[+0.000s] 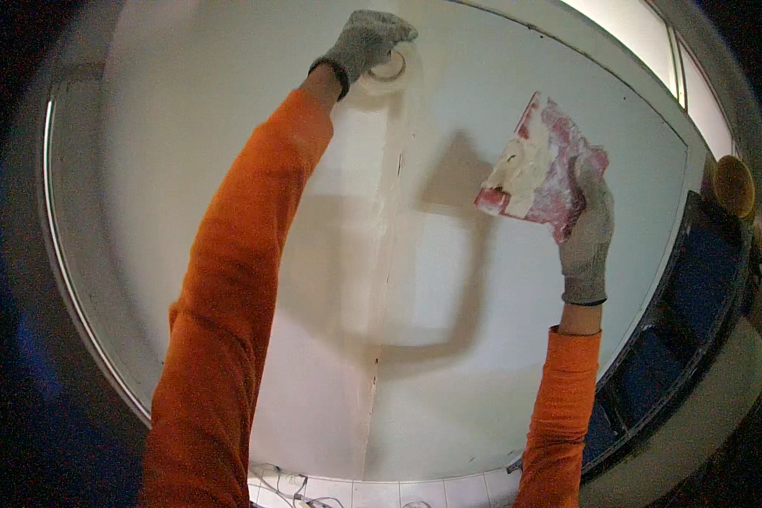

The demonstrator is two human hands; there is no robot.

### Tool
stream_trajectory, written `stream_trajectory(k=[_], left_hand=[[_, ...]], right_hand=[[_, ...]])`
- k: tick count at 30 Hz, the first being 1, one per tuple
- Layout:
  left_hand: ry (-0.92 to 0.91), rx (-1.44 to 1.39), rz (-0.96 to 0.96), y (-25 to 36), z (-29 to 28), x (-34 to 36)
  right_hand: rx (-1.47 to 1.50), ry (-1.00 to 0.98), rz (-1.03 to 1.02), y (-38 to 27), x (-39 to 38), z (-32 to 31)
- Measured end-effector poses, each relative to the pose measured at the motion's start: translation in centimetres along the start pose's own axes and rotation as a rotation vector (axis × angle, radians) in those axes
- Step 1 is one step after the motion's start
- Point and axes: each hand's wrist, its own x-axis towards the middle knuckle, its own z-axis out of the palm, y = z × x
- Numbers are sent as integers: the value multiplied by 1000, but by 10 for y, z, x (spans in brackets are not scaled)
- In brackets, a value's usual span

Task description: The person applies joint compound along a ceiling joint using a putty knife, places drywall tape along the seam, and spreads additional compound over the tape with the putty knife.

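A cream seam (387,254) runs down the pale wall (525,339), bright window panes (626,34) far right. At the seam's far end the left hand (366,42) is closed on a pale ring-shaped roll (384,90); the right hand (591,207), farther right, clasps a red plate (529,173) (smeared with cream paste).

Bright window panes (633,35) glow upper right, white tiles (379,494) below.

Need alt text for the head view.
Gloved left hand holds a pale ring-shaped roll by a seam in a white panel; gloved right hand holds a red board smeared with cream paste. The sleeves are orange.
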Motion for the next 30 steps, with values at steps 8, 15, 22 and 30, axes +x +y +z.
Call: stream_trajectory(k=[8,15,22,30], left_hand=[[75,-283,-340,-88,21,10],[-186,522,-50,-157,26,18],[-351,1114,63,-240,44,88],[-69,580,-310,-210,49,61]], right_hand=[[-258,228,26,36,-7,-24],[-227,244,54,54,-43,-60],[-409,375,82,102,70,-25],[-515,240,-181,107,150,28]])
